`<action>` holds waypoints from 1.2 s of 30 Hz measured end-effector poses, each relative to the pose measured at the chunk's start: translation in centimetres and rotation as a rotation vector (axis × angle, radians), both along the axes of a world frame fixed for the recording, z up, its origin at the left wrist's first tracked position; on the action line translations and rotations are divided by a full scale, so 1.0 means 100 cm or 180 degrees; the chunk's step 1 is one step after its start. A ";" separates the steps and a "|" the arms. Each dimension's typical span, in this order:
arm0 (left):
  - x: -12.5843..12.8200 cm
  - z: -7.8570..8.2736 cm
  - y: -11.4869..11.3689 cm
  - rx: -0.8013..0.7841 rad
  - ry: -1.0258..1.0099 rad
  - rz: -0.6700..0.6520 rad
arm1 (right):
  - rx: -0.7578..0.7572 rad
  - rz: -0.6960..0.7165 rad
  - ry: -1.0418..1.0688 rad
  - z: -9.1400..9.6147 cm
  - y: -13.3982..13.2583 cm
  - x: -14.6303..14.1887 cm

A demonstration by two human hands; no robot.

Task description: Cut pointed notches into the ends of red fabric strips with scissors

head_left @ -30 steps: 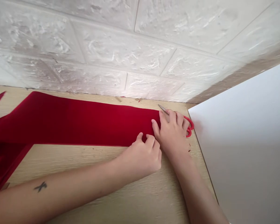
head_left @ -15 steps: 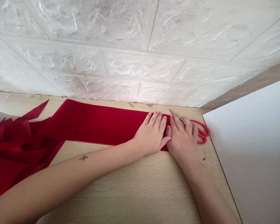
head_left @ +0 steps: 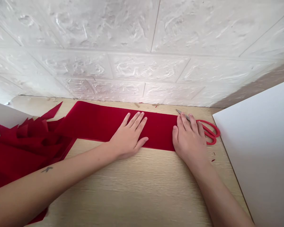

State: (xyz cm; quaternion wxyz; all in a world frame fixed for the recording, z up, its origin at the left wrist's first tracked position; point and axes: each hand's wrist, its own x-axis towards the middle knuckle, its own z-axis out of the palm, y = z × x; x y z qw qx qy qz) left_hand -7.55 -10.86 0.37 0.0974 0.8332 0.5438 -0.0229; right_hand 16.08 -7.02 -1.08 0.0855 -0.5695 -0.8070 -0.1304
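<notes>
Since 0.5 seconds ago, the left hand [head_left: 129, 135] has slid left along the wide red ribbon [head_left: 94, 121], away from the right hand [head_left: 190, 137], which sits at the ribbon's right end and partly covers the red-handled scissors [head_left: 209, 130]. Now the 2 hands lie palm down with fingers stretched out, and the ribbon lies on the wood-look table [head_left: 142, 189], running to a red heap [head_left: 26, 142]. It looks light, soft and bendy (maybe a bit slippery too), so pinching its 2 long edges should work best.
</notes>
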 end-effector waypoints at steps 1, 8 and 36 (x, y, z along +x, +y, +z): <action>-0.004 0.001 -0.002 -0.0030 0.0022 -0.0016 | 0.0023 -0.0009 -0.0004 0.000 0.000 0.000; -0.059 0.020 -0.005 -0.0286 0.0342 -0.0666 | -0.0005 0.0012 0.0043 0.001 0.001 0.000; -0.238 0.068 -0.055 0.0163 0.1030 -0.1283 | -0.0188 -0.0010 0.0246 -0.001 0.003 -0.005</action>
